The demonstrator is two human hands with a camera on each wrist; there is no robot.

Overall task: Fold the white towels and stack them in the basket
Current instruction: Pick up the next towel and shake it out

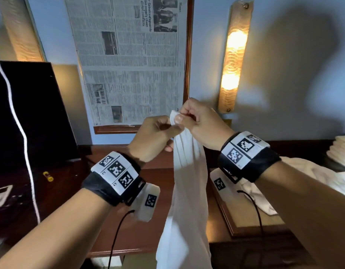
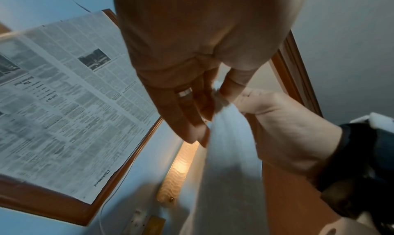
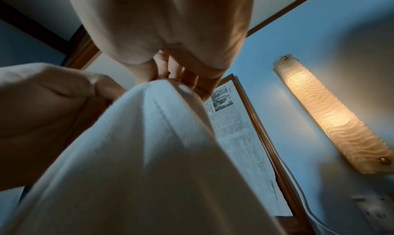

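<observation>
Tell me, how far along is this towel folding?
Early to middle, it seems. Done: a pile of folded towels sits at the far right, though no basket shows. In hand: the left hand and right hand pinch the top of a hanging white towel. Left: a crumpled towel lies on the right.

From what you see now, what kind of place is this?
Probably a hotel room or bedroom. A lit wall lamp hangs beside a wood-framed mirror covered with newspaper, above a dark wooden desk. Both hands hold a white towel up.
</observation>
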